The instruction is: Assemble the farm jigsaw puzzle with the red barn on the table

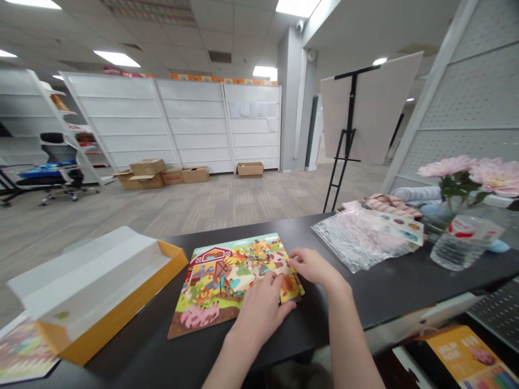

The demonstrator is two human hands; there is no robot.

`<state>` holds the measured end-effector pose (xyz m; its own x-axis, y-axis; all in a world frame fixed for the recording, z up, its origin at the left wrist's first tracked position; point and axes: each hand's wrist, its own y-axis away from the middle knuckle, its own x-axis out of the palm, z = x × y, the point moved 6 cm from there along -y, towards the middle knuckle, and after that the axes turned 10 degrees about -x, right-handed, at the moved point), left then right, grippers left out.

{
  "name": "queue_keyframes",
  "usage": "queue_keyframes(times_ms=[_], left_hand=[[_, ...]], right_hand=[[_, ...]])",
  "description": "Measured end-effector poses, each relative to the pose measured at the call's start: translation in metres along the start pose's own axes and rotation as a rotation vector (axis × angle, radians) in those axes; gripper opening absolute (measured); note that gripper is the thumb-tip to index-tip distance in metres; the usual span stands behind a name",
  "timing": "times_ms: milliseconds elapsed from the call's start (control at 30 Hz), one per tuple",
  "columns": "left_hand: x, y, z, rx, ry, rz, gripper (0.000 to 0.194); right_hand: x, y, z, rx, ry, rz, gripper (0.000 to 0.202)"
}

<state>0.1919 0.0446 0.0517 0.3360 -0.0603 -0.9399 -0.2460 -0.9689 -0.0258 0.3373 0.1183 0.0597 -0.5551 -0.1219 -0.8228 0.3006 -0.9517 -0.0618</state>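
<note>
A colourful farm puzzle board [198, 313] lies on the dark table, with a red barn and a pink pig printed on it. Loose puzzle pieces [241, 278] are heaped over its middle and right side. My left hand [261, 302] rests palm down on the pieces near the board's lower right, its fingers stretched out. At the board's right edge, my right hand [314, 266] touches the pieces with its fingertips, the fingers bent. Whether a piece is between those fingertips I cannot make out.
To the left stands an open orange and white box [117, 302], beside a printed sheet [24, 354]. On the right lie a clear plastic bag [360, 237], a water bottle [462, 243] and pink flowers [498, 175]. An orange box [466, 351] sits below the table's edge.
</note>
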Motion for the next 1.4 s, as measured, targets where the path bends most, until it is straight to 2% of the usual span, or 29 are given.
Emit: queue_keyframes(times_ms=[200,467,900,1000,1067,1133,1200,1233,1333,1400], left_hand=[[0.004,-0.008,-0.003,-0.009,-0.058,-0.019,0.046],[0.007,-0.011,-0.008,0.047,-0.038,-0.037,0.035],[0.009,-0.011,-0.008,0.034,-0.031,-0.101,0.037],[0.008,-0.008,-0.008,0.04,0.051,-0.108,0.046],[-0.001,-0.004,-0.004,0.029,0.16,-0.123,0.056],[-0.018,0.0,0.009,-0.022,0.292,-0.163,0.052],[-0.042,0.005,0.033,-0.086,0.406,-0.222,0.032],[-0.055,0.009,0.05,-0.126,0.457,-0.259,0.026],[-0.091,0.023,0.115,-0.244,0.55,-0.391,0.028],[-0.104,0.034,0.159,-0.366,0.45,-0.462,0.025]], right_hand=[[-0.001,0.002,0.002,0.013,-0.053,-0.006,0.021],[-0.001,0.0,0.001,0.029,-0.036,-0.015,0.021],[0.002,0.0,0.002,0.058,0.056,-0.025,0.023],[0.002,0.0,0.0,0.054,0.038,-0.034,0.023],[0.003,0.0,-0.003,0.06,0.008,-0.029,0.023],[0.004,0.001,-0.006,0.066,-0.014,-0.018,0.023],[0.006,0.002,-0.01,0.066,-0.02,-0.018,0.023],[0.007,0.003,-0.012,0.069,-0.02,-0.027,0.023],[0.009,0.006,-0.016,0.106,-0.019,-0.091,0.024],[0.01,0.008,-0.016,0.143,-0.004,-0.142,0.024]])
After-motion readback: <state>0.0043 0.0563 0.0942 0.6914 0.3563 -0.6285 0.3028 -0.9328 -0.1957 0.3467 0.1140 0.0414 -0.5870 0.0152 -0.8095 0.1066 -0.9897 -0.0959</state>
